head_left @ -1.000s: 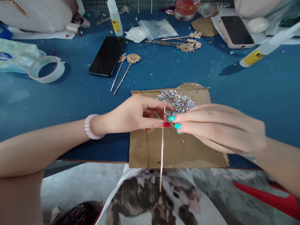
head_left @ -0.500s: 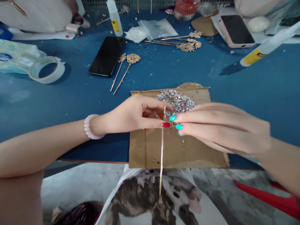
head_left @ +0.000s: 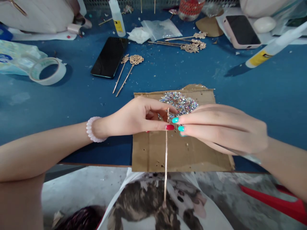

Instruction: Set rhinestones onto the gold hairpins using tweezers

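My left hand [head_left: 139, 116], with a pale beaded bracelet at the wrist, pinches a gold hair stick [head_left: 166, 159] near its ornamented top. The ornament is seen edge-on, and the stick's long shaft points down toward my lap. Close beside the ornament, the fingertips of my right hand [head_left: 223, 127] are pressed together. Whatever they hold is too small or hidden to name. Just beyond both hands, a pile of small shiny rhinestones [head_left: 181, 103] lies on a piece of cardboard [head_left: 192, 156], partly covered by my fingers.
Two gold hair sticks [head_left: 127, 76] lie beside a black phone [head_left: 109, 57]. Several more hair sticks [head_left: 192, 47] are farther back. A glue bottle [head_left: 263, 56] stands right, another bottle [head_left: 117, 19] at the back. A tape roll [head_left: 49, 80] rests left; a pink-cased phone [head_left: 243, 32] lies back right.
My right hand has shifted slightly left, bringing its fingertips nearer the hair stick's ornament. My left hand stays in place, the shaft's lower end tilting very slightly right.
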Action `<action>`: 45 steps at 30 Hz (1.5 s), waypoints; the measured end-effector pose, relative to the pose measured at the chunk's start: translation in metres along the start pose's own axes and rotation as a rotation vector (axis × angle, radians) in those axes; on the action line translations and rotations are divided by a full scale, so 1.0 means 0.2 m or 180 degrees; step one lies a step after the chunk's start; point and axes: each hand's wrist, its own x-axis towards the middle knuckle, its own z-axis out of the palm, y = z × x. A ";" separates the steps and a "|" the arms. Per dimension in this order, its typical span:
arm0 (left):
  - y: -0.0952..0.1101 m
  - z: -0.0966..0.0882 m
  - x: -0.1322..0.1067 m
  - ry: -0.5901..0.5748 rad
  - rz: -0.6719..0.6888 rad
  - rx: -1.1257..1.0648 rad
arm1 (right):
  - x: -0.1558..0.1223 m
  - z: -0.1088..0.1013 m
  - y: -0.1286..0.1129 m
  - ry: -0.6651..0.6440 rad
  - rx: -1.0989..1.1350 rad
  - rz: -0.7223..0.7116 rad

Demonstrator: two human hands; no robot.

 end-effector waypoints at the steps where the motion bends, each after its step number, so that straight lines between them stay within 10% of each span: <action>1: 0.00 0.00 0.00 0.0003 0.0010 0.0018 | 0.00 0.00 0.00 0.0016 0.0016 -0.0014; 45: 0.01 0.00 0.00 -0.0311 0.0038 -0.0057 | 0.00 0.03 -0.05 0.0042 -0.0051 0.0086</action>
